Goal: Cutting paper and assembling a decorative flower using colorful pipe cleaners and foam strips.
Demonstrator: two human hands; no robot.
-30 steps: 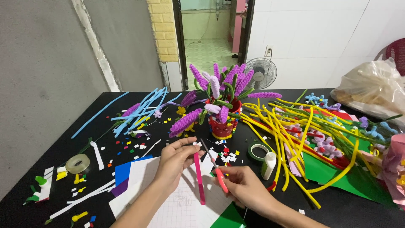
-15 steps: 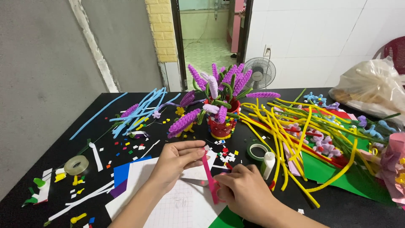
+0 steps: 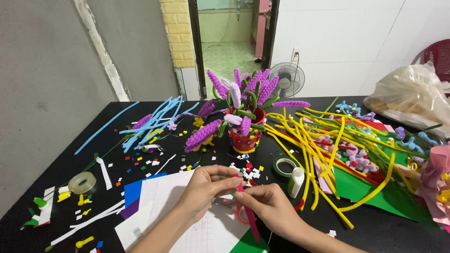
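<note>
Near the table's front edge, the left hand and right hand meet over white paper, fingers of both pinching a pink stem that slants toward the front edge. Just beyond stand a glue bottle and green tape; farther back, a red pot of purple flowers sits mid-table.

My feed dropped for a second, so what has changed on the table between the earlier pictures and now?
The two hands have closed in on each other. A second ago the left hand and right hand were apart, each at its own pink stick; now both pinch the one pink pipe cleaner over the white paper. The red flower pot, yellow pipe cleaners, glue bottle and tape roll stayed put.
</note>
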